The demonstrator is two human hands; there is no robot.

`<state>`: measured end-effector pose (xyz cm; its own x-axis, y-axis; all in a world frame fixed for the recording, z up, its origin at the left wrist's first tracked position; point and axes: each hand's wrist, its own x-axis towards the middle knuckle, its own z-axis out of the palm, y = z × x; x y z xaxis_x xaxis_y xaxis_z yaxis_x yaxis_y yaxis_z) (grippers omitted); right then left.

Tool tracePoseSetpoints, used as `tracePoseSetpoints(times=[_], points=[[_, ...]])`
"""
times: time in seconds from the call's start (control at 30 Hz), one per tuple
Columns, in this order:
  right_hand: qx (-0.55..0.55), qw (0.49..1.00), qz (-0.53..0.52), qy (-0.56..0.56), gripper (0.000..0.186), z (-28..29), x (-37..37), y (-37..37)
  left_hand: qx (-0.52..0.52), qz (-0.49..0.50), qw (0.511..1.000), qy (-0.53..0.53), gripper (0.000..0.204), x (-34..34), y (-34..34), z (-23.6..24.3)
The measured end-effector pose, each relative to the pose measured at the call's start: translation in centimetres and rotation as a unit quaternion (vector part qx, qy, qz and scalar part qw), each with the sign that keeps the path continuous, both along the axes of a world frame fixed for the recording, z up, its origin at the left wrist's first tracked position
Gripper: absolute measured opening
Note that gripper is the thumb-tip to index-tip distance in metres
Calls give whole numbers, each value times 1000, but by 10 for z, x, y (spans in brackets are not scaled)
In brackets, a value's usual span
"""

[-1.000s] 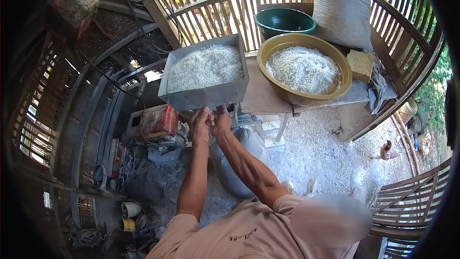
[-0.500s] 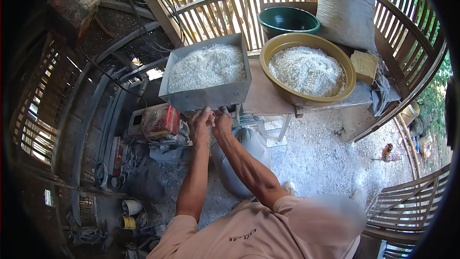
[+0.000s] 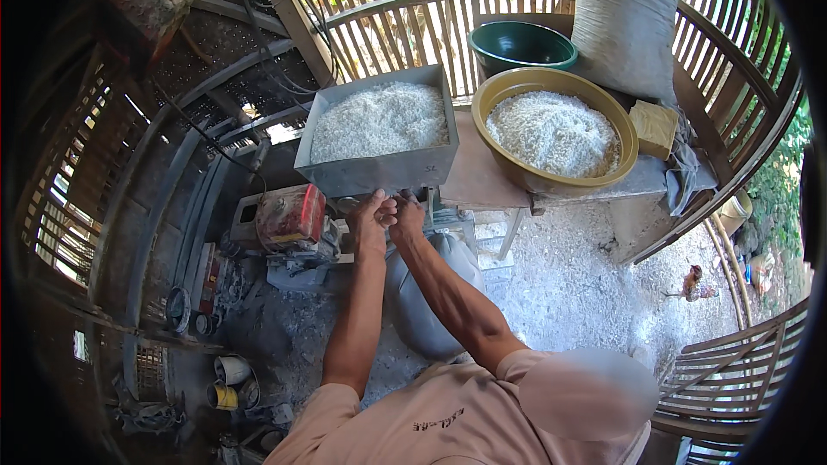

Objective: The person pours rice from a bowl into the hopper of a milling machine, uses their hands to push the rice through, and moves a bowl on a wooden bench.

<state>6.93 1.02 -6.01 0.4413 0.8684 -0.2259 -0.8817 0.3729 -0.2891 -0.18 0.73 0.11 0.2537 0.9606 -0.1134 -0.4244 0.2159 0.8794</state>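
Bamboo-slat walls ring a dusty floor (image 3: 586, 293) powdered white. I see both hands pressed together just under the grey metal hopper (image 3: 379, 164): left hand (image 3: 370, 222) and right hand (image 3: 407, 220) curl against its lower front edge, fingers bunched; whether they pinch anything I cannot tell. Hopper is boxy, sheet metal, heaped with white shredded flakes. Left of the hands sits a rusty red motor (image 3: 289, 217). Right and above them, a round yellow basin (image 3: 556, 133) of the same flakes on a table; behind it a green bowl (image 3: 521, 45) and a woven sack (image 3: 624, 13).
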Motion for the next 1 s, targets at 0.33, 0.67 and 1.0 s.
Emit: tracePoseSetpoints(times=[0.33, 0.67, 1.0], points=[[-25, 998, -57, -16, 18, -7, -11, -16, -11, 0, 1000, -2, 23, -2, 1, -1], [-163, 860, -146, -462, 27, 1, -6, -37, -15, -6, 1000, 24, 19, 3, -7, 10], [-215, 666, -164, -695, 21, 19, 12, -39, -1, -5, 999, 34, 22, 6, -9, 11]])
